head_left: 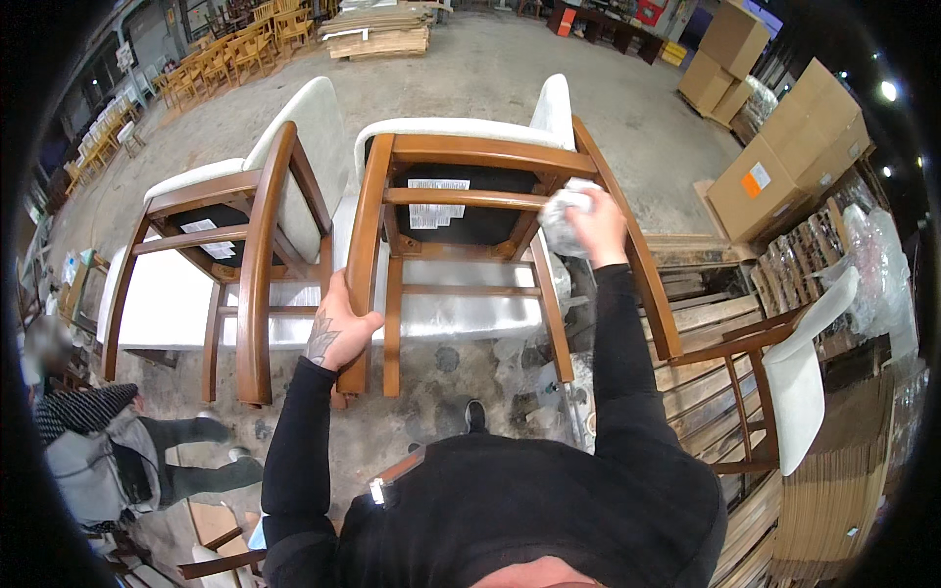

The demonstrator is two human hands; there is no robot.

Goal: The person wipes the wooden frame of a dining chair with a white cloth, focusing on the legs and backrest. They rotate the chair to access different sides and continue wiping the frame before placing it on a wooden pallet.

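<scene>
- White tabletop (176, 304), carrying two brown-framed chairs;
- right-hand chair (480, 199), at the tabletop's right end, tipped on its side, dark underside toward the person, legs reaching past the near edge;
- left-hand chair (255, 284), tipped likewise toward the tabletop's left corner;
- left hand (343, 328), gripping the right-hand chair's near left leg, above the near edge;
- right hand (600, 227), fingers closed on a cloth;
- crumpled white cloth (559, 227), by the right-hand chair's rail, over the tabletop's right edge
</scene>
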